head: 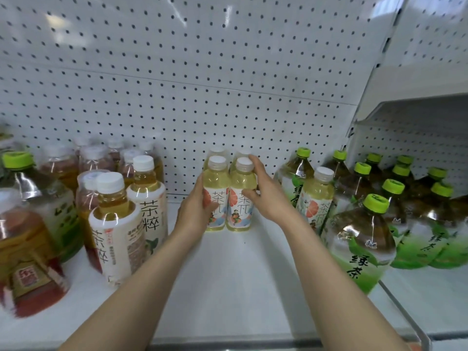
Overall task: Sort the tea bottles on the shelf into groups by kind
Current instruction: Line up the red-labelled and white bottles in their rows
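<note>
The left hand (198,209) & right hand (264,196) each hug one of the small clear plastic pale-yellow tea bottles w/ white caps (240,182), mid white metal shelf (228,274); prob full so a bit heavy, smooth & slippy, best held round the label.

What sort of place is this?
Likely a shop: a white shelf backed by pegboard, stocked with many bottled teas, like the green-capped bottles at right and pale tea bottles in the middle.
</note>
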Demonstrator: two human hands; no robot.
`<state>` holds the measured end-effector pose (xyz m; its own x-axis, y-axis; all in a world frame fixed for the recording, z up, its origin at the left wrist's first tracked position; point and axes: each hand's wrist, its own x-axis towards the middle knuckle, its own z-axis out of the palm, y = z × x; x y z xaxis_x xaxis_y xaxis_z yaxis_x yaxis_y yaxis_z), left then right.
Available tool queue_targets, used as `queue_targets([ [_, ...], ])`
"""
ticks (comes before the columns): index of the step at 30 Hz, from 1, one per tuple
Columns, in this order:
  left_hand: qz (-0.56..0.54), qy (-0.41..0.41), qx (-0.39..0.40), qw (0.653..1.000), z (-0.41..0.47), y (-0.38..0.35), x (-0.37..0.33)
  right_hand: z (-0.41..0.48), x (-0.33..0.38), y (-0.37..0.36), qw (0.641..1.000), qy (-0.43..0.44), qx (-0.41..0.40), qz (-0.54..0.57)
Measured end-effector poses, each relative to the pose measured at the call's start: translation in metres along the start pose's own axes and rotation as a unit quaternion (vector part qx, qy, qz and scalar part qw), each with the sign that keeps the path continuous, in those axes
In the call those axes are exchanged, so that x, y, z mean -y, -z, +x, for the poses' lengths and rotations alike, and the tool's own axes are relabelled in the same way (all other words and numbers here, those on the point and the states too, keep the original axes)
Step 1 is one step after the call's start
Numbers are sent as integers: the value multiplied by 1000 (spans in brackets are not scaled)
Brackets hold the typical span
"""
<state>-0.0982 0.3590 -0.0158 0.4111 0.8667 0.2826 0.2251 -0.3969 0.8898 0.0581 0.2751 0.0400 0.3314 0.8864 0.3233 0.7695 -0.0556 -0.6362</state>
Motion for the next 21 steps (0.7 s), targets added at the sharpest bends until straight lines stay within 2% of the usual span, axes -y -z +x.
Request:
queue_targets([
  [6, -23, 12, 19, 999, 0, -4, 4, -3, 2, 3, 1000, 0, 16, -4],
  [9, 33, -9, -18, 999, -7, -6, -2, -25, 18, 7, 995, 14, -25, -99],
  [11, 106, -51, -66, 991, -22, -8, -11, -52, 28, 18, 975, 71, -133, -162],
  [13, 128, -128, -95, 979, -39, -10, -21, -86, 32, 33, 929, 131, -295, -183],
  [15, 114, -191, -72, 972, -52, -18, -32, -118, 22, 51, 868, 131, -433, -205],
  [16, 112, -207, -47, 971, -55, -24, -36, -131, 15, 61, 852, 99, -466, -217],
  [18, 114, -221, 11, 969, -57, -39, -50, -150, -3, 78, 865, -7, -445, -232],
  [20, 111, -235, 67, 963, -58, -61, -67, -159, -22, 88, 905, -96, -356, -213],
  [21, 110, -234, 91, 962, -58, -73, -75, -161, -27, 89, 923, -113, -320, -181],
])
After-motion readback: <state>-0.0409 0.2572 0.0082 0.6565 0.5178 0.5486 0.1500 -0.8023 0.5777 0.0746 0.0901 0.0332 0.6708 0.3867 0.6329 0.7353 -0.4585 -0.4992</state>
